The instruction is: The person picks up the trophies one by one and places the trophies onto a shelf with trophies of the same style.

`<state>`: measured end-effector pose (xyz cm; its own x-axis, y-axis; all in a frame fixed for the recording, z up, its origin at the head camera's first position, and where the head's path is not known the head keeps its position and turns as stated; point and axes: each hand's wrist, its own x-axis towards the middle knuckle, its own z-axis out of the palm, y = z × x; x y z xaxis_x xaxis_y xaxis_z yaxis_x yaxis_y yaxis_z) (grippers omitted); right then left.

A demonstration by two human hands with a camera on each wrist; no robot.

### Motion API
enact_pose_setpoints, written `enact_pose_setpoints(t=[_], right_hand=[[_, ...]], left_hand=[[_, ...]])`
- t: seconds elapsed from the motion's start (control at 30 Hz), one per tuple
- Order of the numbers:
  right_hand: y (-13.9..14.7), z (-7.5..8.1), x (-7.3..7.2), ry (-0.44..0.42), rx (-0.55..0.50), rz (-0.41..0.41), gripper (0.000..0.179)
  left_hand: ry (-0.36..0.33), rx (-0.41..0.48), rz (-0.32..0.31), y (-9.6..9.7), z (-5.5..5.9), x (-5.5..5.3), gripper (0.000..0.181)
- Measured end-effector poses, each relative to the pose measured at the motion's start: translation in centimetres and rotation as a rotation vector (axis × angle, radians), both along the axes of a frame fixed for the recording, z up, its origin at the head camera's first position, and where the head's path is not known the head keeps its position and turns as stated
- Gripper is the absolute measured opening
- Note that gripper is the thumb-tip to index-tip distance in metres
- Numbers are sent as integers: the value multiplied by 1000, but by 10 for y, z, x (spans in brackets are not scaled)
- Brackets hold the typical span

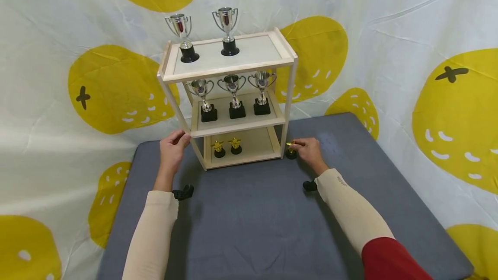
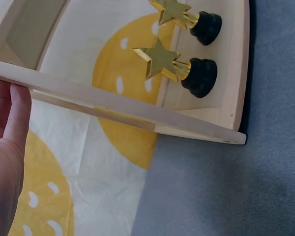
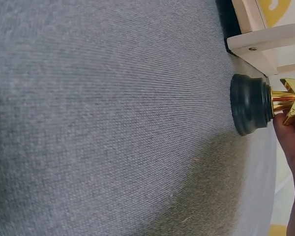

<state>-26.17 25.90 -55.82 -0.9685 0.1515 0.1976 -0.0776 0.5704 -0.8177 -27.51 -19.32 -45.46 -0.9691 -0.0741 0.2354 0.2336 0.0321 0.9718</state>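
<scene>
My left hand (image 1: pixel 171 150) grips the left front post of a three-tier wooden shelf (image 1: pixel 229 71), near the middle tier; in the left wrist view its fingers (image 2: pixel 18 110) go behind the post. Right of the shelf, my right hand (image 1: pixel 310 152) pinches a small gold star trophy (image 3: pixel 250 104) by its star. The trophy's black base is upright at the tabletop, close to the right front post; whether it touches the cloth I cannot tell. Two matching star trophies (image 2: pixel 200 77) stand on the bottom tier, towards its left side.
Three silver cup trophies (image 1: pixel 236 109) line the middle tier. Two more silver cups (image 1: pixel 230 47) with round black bases stand on the top tier. The shelf is at the back of a grey cloth-covered table (image 1: pixel 249 219), before a white curtain (image 1: pixel 389 33) with yellow fruit prints.
</scene>
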Motion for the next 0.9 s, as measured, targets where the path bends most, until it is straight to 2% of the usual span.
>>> enact_pose_setpoints(t=[0.2, 0.53, 0.9], right_hand=[[4, 3, 1, 40, -16, 9, 15], [7, 7, 5, 69, -41, 20, 11], [7, 7, 15, 45, -10, 47, 13]], left_hand=[[31, 8, -7, 1, 0, -2, 32], [38, -4, -1, 2, 1, -1, 32], [26, -16, 3, 1, -1, 1, 34]])
